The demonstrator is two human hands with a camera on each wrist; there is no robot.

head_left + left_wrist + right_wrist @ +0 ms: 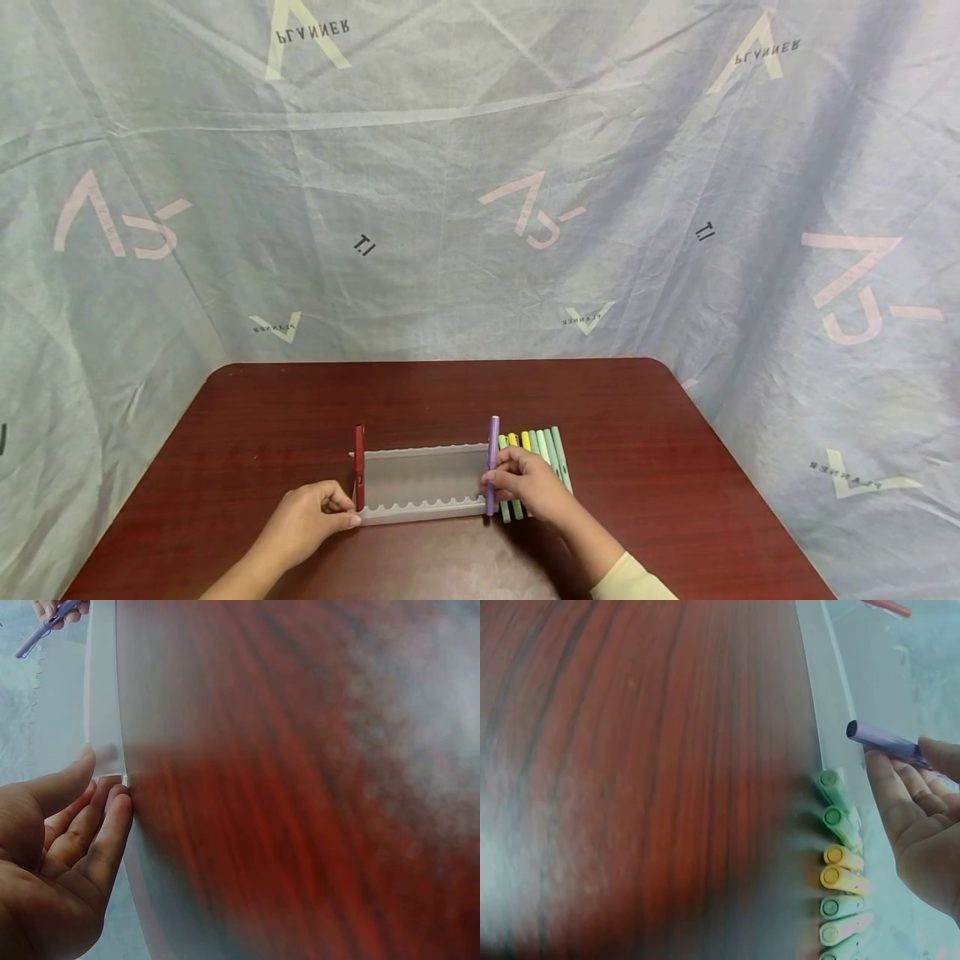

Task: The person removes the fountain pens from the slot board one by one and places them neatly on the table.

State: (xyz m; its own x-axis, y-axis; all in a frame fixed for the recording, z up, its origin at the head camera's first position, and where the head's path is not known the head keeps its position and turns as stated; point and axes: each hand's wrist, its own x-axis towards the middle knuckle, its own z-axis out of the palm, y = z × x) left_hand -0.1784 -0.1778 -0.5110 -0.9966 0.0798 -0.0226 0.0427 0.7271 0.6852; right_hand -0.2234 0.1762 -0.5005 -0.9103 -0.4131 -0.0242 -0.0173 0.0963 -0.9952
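Note:
A pale, see-through pen tray (423,512) with scalloped long edges lies in front of me. My left hand (309,521) pinches its front left corner, thumb above and fingertips at the end in the left wrist view. A red pen (360,471) lies across the tray's left end. My right hand (536,485) holds a purple pen (493,437) between thumb and fingers over the tray's right end. In the right wrist view, the purple pen's blunt end (853,730) points out past the fingers, above the tray's edge strip.
Right of the tray, several green and yellow pens (542,440) lie side by side, partly hidden behind my right hand. The dark red wooden table (645,467) has rounded far corners. A pale printed cloth (442,208) hangs behind it and along both sides.

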